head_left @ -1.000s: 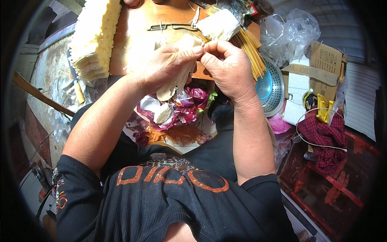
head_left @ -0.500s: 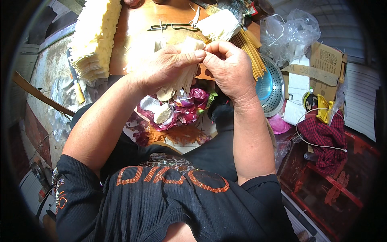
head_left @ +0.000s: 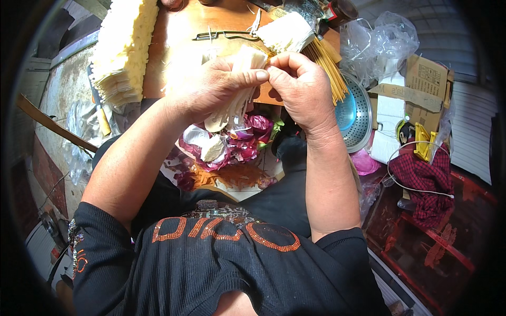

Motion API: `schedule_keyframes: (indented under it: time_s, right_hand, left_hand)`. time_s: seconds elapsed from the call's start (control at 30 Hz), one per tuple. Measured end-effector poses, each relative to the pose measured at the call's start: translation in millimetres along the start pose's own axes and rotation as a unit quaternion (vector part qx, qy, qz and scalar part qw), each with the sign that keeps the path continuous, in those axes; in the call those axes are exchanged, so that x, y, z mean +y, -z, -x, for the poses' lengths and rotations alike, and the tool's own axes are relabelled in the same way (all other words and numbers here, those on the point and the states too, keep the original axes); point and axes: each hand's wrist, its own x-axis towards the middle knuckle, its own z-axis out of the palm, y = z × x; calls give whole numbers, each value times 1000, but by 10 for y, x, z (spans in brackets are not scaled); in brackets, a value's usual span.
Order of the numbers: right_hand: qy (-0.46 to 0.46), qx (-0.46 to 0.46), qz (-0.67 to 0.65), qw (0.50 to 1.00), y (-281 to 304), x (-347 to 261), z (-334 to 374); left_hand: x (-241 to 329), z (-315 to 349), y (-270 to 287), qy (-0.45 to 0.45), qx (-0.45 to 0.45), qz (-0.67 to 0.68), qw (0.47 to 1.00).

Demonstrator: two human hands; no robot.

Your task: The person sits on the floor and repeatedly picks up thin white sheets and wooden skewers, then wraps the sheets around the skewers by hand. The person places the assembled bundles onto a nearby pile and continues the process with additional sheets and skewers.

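My left hand (head_left: 211, 87) is closed round a bundle of thin, pale, layered strips (head_left: 246, 62), its thumb pressed across them. The strips' loose ends hang below the palm. Right beside it, my right hand (head_left: 303, 87) makes a pinch with thumb and forefinger at the bundle's edge; what lies between those fingertips is too small to make out. Just beyond my right hand, thin wooden sticks (head_left: 329, 71) lie in a sheaf, with a white layered bundle (head_left: 287, 34) at their upper end.
A tall pale-yellow layered stack (head_left: 124, 50) stands at the left of the orange-brown board (head_left: 179, 26). A black metal clip-like tool (head_left: 226, 35) lies on the board. A steel colander (head_left: 361, 113), clear plastic bags (head_left: 385, 39) and a cardboard box (head_left: 424, 79) are at right. Purple-red peelings (head_left: 247, 142) lie below my hands.
The bundle in my left hand shows more of its upper end now, and my left thumb has dropped slightly. My right fingers have shifted a little; the pinch stays.
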Motion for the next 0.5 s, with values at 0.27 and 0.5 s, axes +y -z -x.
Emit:
schedule_keyframes:
  time_s: [0.27,0.5]
  right_hand:
    - [-43,-33,-86,995,32,-86,-2]
    - [-10,-35,-75,996,7,3,-7]
  left_hand:
    - [-52,-20,48,-27,7,-91,995]
    - [-3,11,-44,-43,3,-184,982]
